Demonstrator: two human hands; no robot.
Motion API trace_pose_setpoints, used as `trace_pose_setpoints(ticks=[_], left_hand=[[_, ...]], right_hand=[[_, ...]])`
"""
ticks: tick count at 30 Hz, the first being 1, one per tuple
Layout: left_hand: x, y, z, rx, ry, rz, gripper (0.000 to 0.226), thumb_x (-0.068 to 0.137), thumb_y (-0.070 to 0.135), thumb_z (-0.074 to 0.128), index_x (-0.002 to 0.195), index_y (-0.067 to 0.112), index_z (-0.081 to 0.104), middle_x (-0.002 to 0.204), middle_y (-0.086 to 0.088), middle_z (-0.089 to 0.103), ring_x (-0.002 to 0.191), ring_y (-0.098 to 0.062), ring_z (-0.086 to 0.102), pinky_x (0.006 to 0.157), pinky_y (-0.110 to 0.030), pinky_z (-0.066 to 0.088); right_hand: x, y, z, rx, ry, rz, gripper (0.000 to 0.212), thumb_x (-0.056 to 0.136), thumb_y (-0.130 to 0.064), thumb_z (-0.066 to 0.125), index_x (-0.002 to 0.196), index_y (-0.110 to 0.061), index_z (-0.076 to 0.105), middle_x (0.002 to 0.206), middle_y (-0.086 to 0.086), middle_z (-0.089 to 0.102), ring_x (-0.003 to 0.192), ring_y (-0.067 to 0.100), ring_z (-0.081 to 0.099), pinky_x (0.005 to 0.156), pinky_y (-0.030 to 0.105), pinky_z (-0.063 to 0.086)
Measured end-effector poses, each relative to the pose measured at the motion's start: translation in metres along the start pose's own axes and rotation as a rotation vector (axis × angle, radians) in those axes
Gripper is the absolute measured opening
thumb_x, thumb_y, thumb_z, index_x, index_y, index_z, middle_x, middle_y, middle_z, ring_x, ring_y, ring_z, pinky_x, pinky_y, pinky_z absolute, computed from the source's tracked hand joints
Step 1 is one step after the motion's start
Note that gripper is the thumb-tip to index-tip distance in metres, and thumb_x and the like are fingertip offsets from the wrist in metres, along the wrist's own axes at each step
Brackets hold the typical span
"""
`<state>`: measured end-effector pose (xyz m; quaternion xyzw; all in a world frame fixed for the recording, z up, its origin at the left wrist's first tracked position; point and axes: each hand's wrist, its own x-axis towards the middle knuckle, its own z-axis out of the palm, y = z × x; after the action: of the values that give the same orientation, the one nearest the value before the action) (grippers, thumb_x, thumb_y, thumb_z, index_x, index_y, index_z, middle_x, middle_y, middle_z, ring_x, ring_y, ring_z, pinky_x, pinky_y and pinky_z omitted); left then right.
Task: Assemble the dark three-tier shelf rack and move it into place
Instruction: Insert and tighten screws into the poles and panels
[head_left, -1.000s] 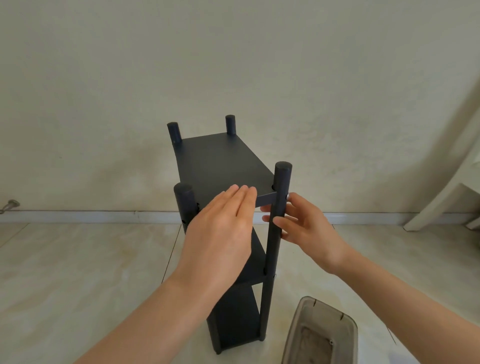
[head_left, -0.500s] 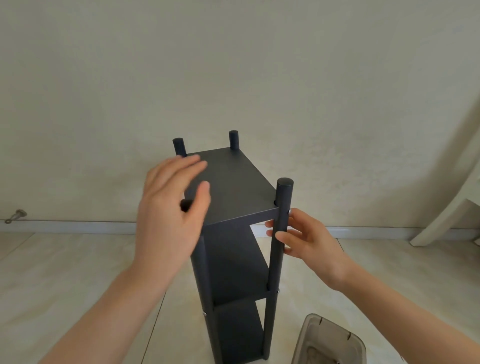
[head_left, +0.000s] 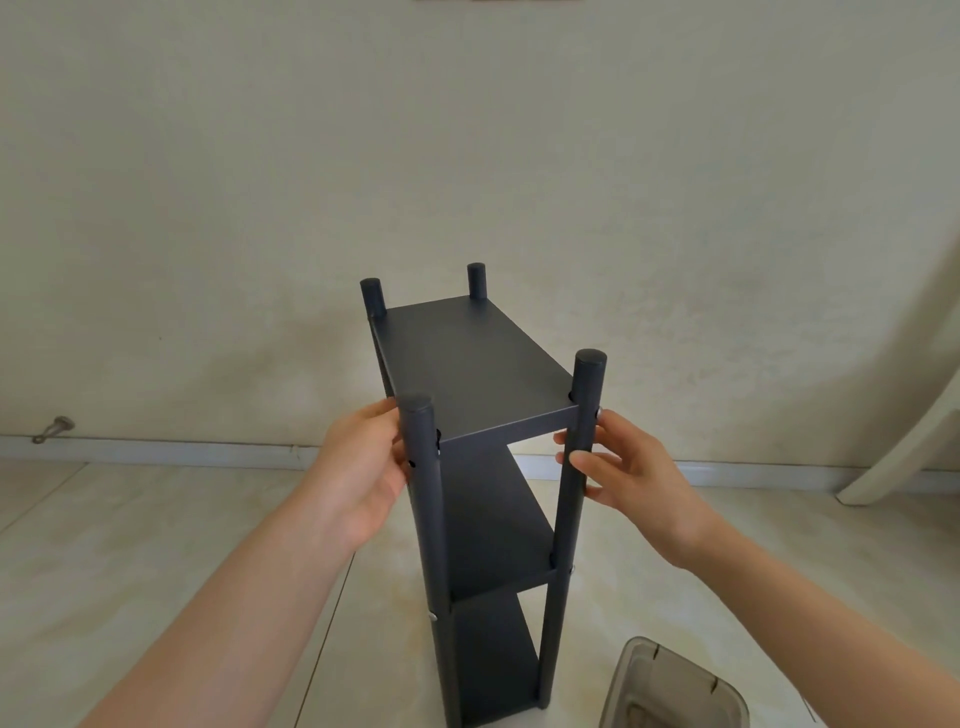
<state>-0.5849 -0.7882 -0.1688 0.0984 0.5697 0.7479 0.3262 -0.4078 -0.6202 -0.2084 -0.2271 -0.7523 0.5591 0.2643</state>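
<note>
Standing upright on the pale marbled tile floor (head_left: 156, 545), the dark grey three-tier shelf rack (head_left: 467, 358) sits mid-scene, a little out from the cream plaster wall (head_left: 467, 156) on the far side. Its four round posts rise just above the top shelf, and small silver screw heads show where the shelves meet the near posts.

The left hand (head_left: 358, 467) is at the near-left post (head_left: 423, 519), just below the top shelf. The palm lies against the post's left side and the fingers pass behind it, so the grip is clamped on that post. The right hand (head_left: 628, 473) is at the same height on the near-right post (head_left: 579, 493). Its fingertips wrap across the front and the thumb sits at the post's right side by a screw, so that grip is closed round the post too.

A translucent grey plastic container (head_left: 670, 691) lies on the floor at the near right, beside the rack's foot. A white slanted furniture leg (head_left: 904, 441) leans in at the far right.
</note>
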Motion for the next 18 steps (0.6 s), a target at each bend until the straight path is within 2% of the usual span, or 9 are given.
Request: trace_pose_setpoints(ticks=[1, 2, 4, 7, 10, 12, 15, 18], left_hand=[[0.0, 0.0, -0.001, 0.001, -0.01, -0.004, 0.019, 0.099, -0.003, 0.053, 0.088, 0.003, 0.068, 0.056, 0.0, 0.057, 0.043, -0.007, 0.054, 0.044, -0.021, 0.049], [0.0, 0.0, -0.002, -0.012, -0.019, -0.001, 0.021, 0.099, -0.002, 0.054, 0.084, 0.006, 0.066, 0.055, 0.001, 0.059, 0.044, -0.007, 0.057, 0.044, -0.021, 0.05], [-0.001, -0.002, -0.004, -0.063, -0.03, -0.001, 0.015, 0.098, -0.001, 0.055, 0.088, 0.004, 0.066, 0.058, 0.0, 0.066, 0.05, -0.009, 0.065, 0.047, -0.022, 0.052], [-0.006, -0.007, -0.005, -0.133, -0.101, -0.016, 0.009, 0.093, 0.0, 0.061, 0.096, -0.002, 0.069, 0.079, -0.01, 0.075, 0.068, -0.017, 0.074, 0.056, -0.026, 0.058], [-0.017, -0.014, -0.004, -0.096, -0.251, -0.031, 0.034, 0.079, 0.016, 0.073, 0.109, -0.001, 0.07, 0.103, -0.014, 0.077, 0.092, -0.025, 0.076, 0.069, -0.03, 0.062], [-0.024, -0.018, -0.001, -0.056, -0.331, -0.037, 0.049, 0.075, 0.024, 0.076, 0.118, 0.002, 0.067, 0.111, -0.013, 0.075, 0.103, -0.027, 0.074, 0.077, -0.032, 0.062], [-0.029, -0.022, 0.003, -0.022, -0.371, -0.052, 0.059, 0.073, 0.03, 0.076, 0.124, 0.006, 0.062, 0.115, -0.01, 0.075, 0.107, -0.027, 0.072, 0.089, -0.036, 0.06], [-0.032, -0.027, 0.006, -0.039, -0.368, -0.083, 0.06, 0.073, 0.03, 0.073, 0.125, 0.005, 0.059, 0.114, -0.007, 0.076, 0.106, -0.025, 0.073, 0.086, -0.033, 0.06]], right_hand=[[0.001, 0.001, -0.001, -0.002, -0.001, -0.001, 0.028, 0.099, -0.011, 0.056, 0.12, -0.03, 0.06, 0.114, -0.009, 0.068, 0.104, 0.015, 0.068, 0.09, 0.033, 0.057], [0.003, 0.002, -0.001, -0.006, 0.002, -0.001, 0.03, 0.099, -0.01, 0.055, 0.122, -0.029, 0.061, 0.115, -0.008, 0.067, 0.102, 0.014, 0.068, 0.091, 0.033, 0.057], [0.007, 0.003, 0.0, -0.016, 0.023, -0.008, 0.033, 0.099, -0.007, 0.055, 0.125, -0.028, 0.061, 0.115, -0.01, 0.066, 0.099, 0.011, 0.068, 0.092, 0.034, 0.057], [0.013, 0.005, 0.005, -0.016, 0.085, -0.031, 0.041, 0.1, -0.005, 0.053, 0.121, -0.039, 0.06, 0.11, -0.015, 0.067, 0.097, 0.008, 0.068, 0.089, 0.029, 0.057], [0.019, 0.006, 0.008, 0.002, 0.146, -0.036, 0.047, 0.101, -0.002, 0.048, 0.114, -0.045, 0.061, 0.104, -0.018, 0.068, 0.097, 0.008, 0.067, 0.088, 0.028, 0.056], [0.022, 0.005, 0.007, 0.008, 0.168, -0.031, 0.05, 0.101, -0.001, 0.047, 0.113, -0.046, 0.063, 0.102, -0.019, 0.068, 0.098, 0.011, 0.067, 0.091, 0.032, 0.055], [0.026, 0.004, 0.007, 0.02, 0.18, -0.018, 0.047, 0.101, 0.0, 0.046, 0.123, -0.038, 0.063, 0.113, -0.009, 0.068, 0.108, 0.019, 0.064, 0.1, 0.041, 0.052], [0.031, 0.005, 0.006, 0.022, 0.182, -0.01, 0.045, 0.101, -0.001, 0.047, 0.134, -0.029, 0.059, 0.12, -0.002, 0.066, 0.114, 0.025, 0.062, 0.103, 0.046, 0.05]])
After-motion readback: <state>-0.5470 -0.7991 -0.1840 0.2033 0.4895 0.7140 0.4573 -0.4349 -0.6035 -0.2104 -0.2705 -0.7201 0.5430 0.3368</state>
